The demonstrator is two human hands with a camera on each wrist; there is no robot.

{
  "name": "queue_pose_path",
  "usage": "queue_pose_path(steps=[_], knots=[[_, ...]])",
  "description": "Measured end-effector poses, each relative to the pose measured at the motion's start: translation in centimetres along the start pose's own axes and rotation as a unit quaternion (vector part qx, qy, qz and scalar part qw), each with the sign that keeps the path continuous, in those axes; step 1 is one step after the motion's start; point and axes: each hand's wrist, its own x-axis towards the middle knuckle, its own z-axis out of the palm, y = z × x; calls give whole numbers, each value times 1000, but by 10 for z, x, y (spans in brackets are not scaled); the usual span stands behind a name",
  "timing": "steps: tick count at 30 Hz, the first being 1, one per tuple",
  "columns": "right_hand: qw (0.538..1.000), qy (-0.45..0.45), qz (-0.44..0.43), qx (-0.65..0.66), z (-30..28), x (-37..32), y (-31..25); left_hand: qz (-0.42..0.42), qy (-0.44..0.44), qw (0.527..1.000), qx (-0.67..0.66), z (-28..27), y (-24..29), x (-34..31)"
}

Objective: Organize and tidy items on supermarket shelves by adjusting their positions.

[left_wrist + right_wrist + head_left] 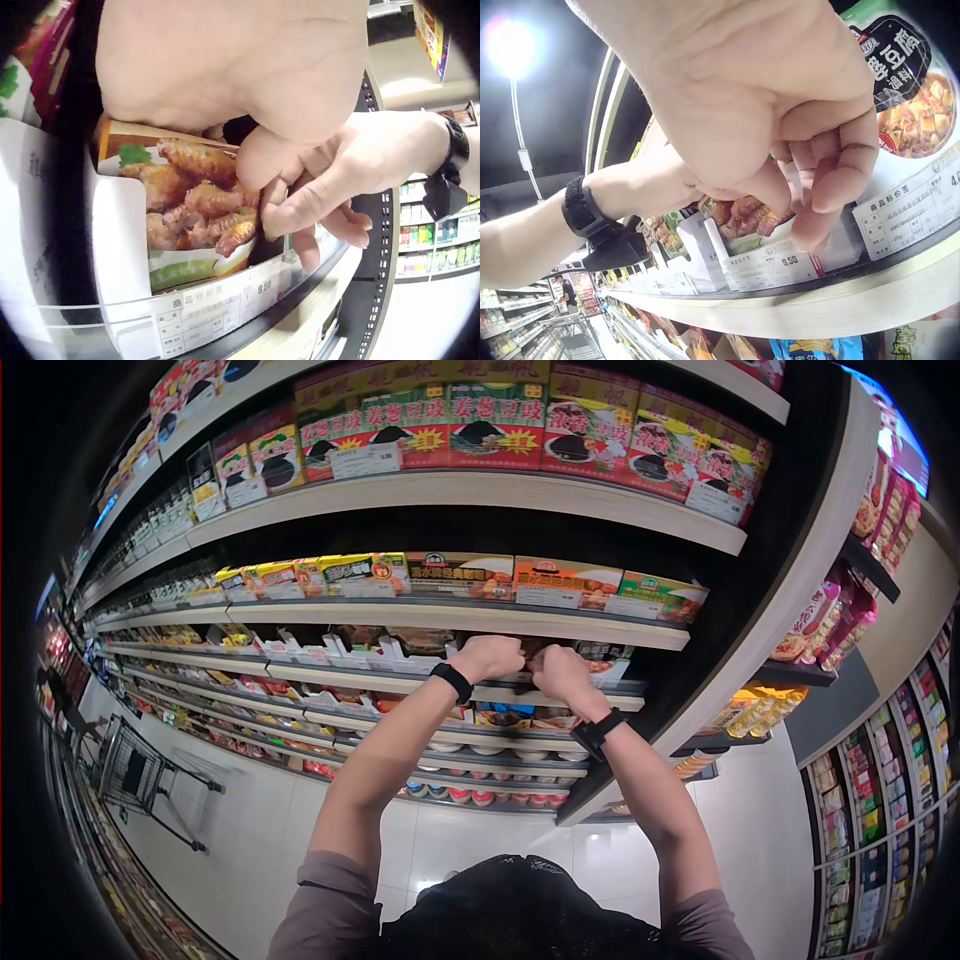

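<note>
A seasoning packet (199, 191) with chicken wings pictured on it stands in a white display box (124, 232) on the shelf. My left hand (490, 657) is curled over the packet's top, its thumb in front; most of its fingers are hidden. From the right, my right hand (562, 672) meets it, thumb and forefinger pinching at the packet's side edge in the left wrist view. Its other fingers (840, 180) hang curled. Below the packet is a price label (769, 266) reading 9.50. A tofu seasoning packet (922, 112) stands to the right.
Curry boxes (460, 575) line the shelf just above my hands, with red boxes (495, 425) higher up. A shelf upright (745, 600) stands at the right. Lower shelves carry jars (480, 797). A shopping cart (150, 775) is in the aisle at the left.
</note>
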Motion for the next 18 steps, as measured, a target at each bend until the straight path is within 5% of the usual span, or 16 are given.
queue_pose_path(steps=[8, 14, 18], knots=[[991, 130, -22, -1, -4, -29, -9, 107, 123, 977, -139, 9, -19, 5], [980, 195, -30, 39, 1, -36, 2, -8, 50, 999, -17, 14, -23, 4], [977, 204, -17, 67, 10, -33, 14, 25, 187, 982, 7, 24, -18, -3]])
